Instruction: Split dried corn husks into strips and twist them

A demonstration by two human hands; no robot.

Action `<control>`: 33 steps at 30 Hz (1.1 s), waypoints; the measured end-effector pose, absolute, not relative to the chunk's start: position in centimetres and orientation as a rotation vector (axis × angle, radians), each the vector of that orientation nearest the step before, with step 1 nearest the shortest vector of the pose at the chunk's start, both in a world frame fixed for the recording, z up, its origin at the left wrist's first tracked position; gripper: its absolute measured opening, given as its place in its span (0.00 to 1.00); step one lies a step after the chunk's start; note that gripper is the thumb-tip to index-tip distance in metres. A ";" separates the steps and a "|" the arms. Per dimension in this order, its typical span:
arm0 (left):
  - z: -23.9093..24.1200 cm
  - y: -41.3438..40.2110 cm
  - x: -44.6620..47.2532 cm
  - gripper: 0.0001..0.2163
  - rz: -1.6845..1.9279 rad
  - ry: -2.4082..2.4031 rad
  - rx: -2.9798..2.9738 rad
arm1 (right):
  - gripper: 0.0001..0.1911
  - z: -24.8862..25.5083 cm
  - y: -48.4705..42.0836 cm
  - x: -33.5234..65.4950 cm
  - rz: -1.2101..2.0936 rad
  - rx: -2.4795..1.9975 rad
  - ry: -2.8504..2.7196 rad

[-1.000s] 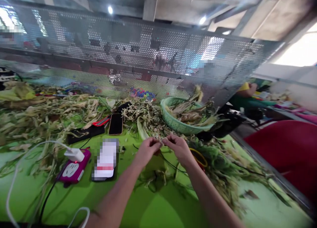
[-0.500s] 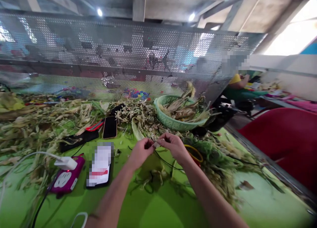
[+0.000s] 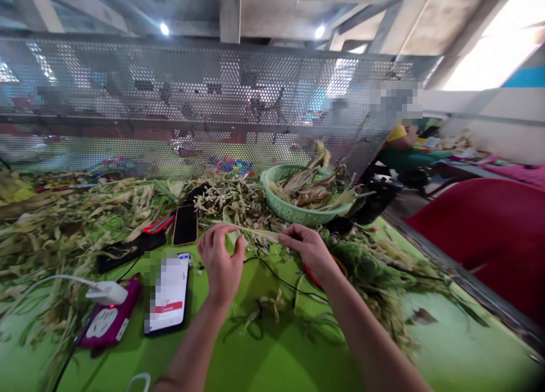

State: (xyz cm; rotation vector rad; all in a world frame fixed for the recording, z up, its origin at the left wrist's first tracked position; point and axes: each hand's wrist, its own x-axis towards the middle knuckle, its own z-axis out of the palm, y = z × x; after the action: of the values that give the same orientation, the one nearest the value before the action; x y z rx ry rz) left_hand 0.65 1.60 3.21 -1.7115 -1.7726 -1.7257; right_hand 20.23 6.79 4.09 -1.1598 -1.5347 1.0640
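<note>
My left hand (image 3: 221,261) and my right hand (image 3: 309,249) hold a long pale dried leaf strip (image 3: 251,230) stretched level between them, over the green table (image 3: 264,363). Each hand pinches one end of the strip, the left with fingertips raised. Under and around the hands lie loose dried leaves and a thin black cable (image 3: 276,278). A pile of shredded husk pieces (image 3: 236,201) sits just beyond the hands.
A green basket (image 3: 293,210) full of husks stands behind my right hand. Two phones (image 3: 168,295) (image 3: 185,224) and a purple power strip (image 3: 106,318) with a white plug lie at left. A perforated metal screen (image 3: 213,96) closes the back; a red chair (image 3: 481,233) is at right.
My hands were close together pinching a small piece; they have drawn apart, the left moving left, and the leaf strip now spans between them. The camera has shifted slightly.
</note>
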 end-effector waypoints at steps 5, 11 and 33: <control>2.7 1.0 2.0 0.12 -2.008 -1.978 -2.073 | 0.15 3.9 5.4 17.7 1.215 -1.051 -1.300; 2.0 1.3 2.9 0.14 -2.594 -2.167 -2.378 | 0.15 2.9 3.8 15.2 1.439 -0.973 -1.234; 1.2 3.1 1.4 0.15 -2.561 -2.306 -2.187 | 0.17 1.8 4.7 15.7 1.068 -1.103 -1.724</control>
State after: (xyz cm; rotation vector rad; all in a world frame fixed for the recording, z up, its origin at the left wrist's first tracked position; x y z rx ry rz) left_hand 1.42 3.09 1.20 -2.1874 -2.3060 -2.5614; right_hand 15.71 4.75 1.80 -1.1029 -1.7237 1.0682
